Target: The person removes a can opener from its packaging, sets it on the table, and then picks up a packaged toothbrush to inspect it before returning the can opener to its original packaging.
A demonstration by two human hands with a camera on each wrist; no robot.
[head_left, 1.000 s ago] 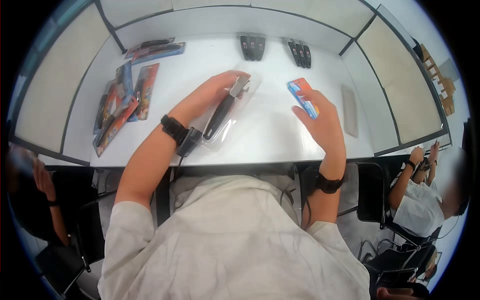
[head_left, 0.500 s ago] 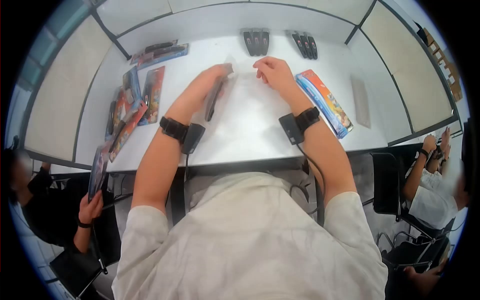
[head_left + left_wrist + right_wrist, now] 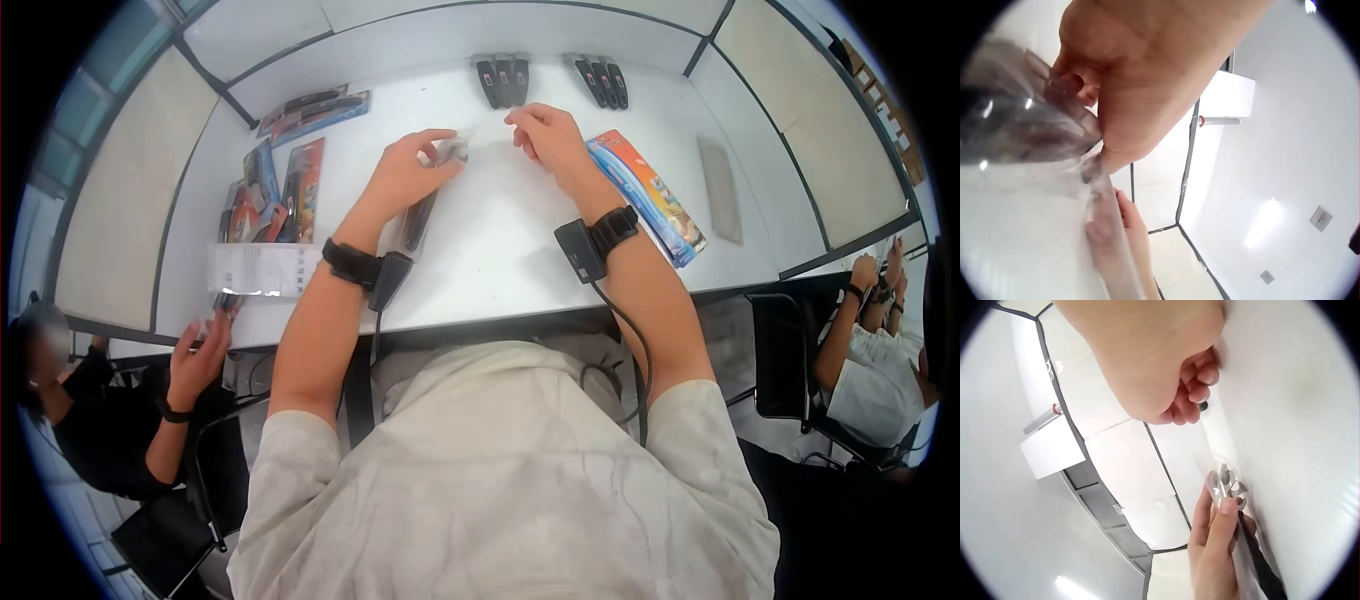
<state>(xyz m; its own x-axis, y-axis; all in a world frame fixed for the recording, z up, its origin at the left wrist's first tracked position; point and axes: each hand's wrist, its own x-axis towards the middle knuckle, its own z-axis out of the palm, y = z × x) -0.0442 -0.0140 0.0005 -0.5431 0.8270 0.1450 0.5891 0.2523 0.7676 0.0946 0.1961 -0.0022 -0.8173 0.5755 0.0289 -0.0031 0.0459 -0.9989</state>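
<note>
While left hand (image 3: 410,172) is pinching bagged tool (image 3: 417,224), right hand (image 3: 548,145) is sitting near it

Left fingers (image 3: 1202,511) are clamping tool near its metal head (image 3: 1227,477), over table (image 3: 490,265); handle (image 3: 1260,562) is pointing toward person (image 3: 500,470). Right fingers (image 3: 1200,394) are sitting curled together. Pack (image 3: 655,192) is lying just beside right forearm (image 3: 650,285).

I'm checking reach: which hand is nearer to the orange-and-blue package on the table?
Right. The right hand is just left of the far end of the package; the left hand is farther left, holding the black-handled tool.
</note>
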